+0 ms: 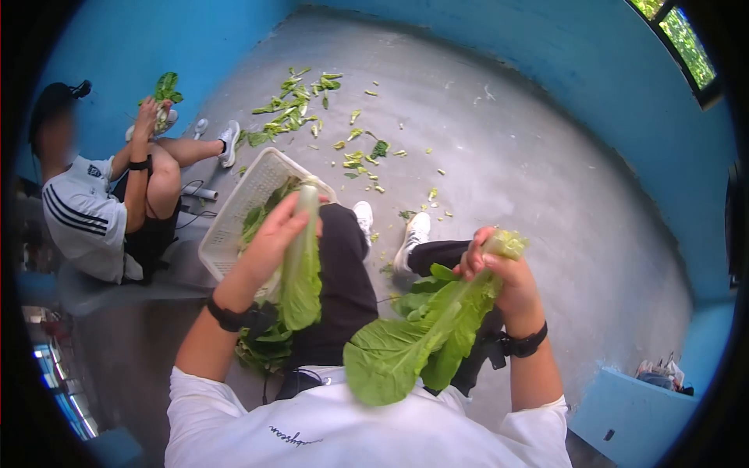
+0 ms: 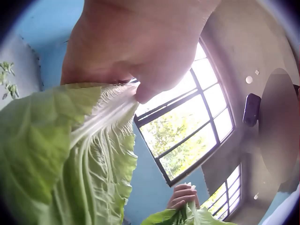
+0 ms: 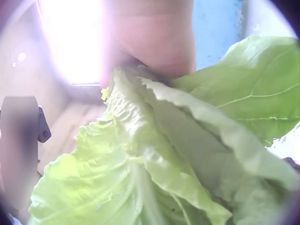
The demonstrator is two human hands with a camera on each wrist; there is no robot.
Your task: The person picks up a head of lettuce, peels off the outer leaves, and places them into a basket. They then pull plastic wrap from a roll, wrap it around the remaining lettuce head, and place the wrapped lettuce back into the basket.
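My left hand (image 1: 273,238) holds a long green leaf (image 1: 303,277) by its pale, thick stem, with the blade hanging toward my lap. In the left wrist view this leaf (image 2: 93,154) spreads out below the thumb, crinkled along a white rib. Over my other thigh, my right hand (image 1: 503,269) grips a bunch of leafy greens (image 1: 421,327) near the cut stem end, which pokes out past the fingers. Its broad leaves fan toward my shirt. The right wrist view shows the bunch's ruffled leaves (image 3: 136,154) close up; they hide the fingertips.
A white plastic basket (image 1: 226,226) with greens inside stands left of my legs. More leaves (image 1: 261,347) lie beside my left thigh. Scattered leaf scraps (image 1: 289,105) cover the floor ahead. A seated person (image 1: 101,203) at the left holds greens too. A blue box (image 1: 632,413) sits at the right.
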